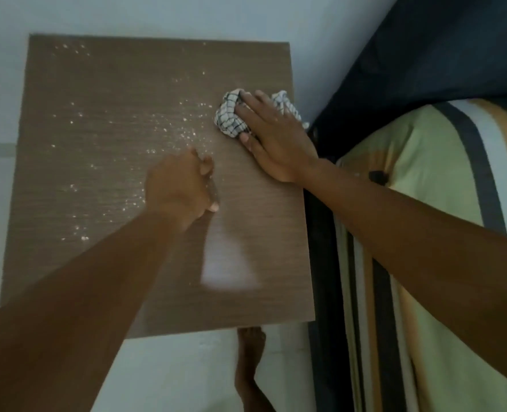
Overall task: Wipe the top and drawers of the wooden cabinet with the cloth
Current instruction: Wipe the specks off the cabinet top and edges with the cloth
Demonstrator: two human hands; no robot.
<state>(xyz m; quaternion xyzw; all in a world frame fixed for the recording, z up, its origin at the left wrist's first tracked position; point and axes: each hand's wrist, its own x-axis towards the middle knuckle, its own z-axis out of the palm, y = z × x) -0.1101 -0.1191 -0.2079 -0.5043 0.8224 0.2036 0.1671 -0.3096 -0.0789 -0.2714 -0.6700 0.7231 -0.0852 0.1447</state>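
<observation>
I look straight down on the brown wooden cabinet top (97,162). White crumbs (169,129) are scattered over its left and middle parts. A crumpled white cloth with a dark check pattern (231,117) lies near the top's right edge. My right hand (273,138) presses flat on the cloth, fingers spread over it. My left hand (180,188) rests on the middle of the top with its fingers curled in and nothing visible in it. The drawers are hidden below the top.
A bed with a striped green, orange and dark sheet (424,233) stands tight against the cabinet's right side, with a dark blue cover (439,55) behind it. Pale floor (186,373) and my bare foot (250,352) show below the cabinet's front edge.
</observation>
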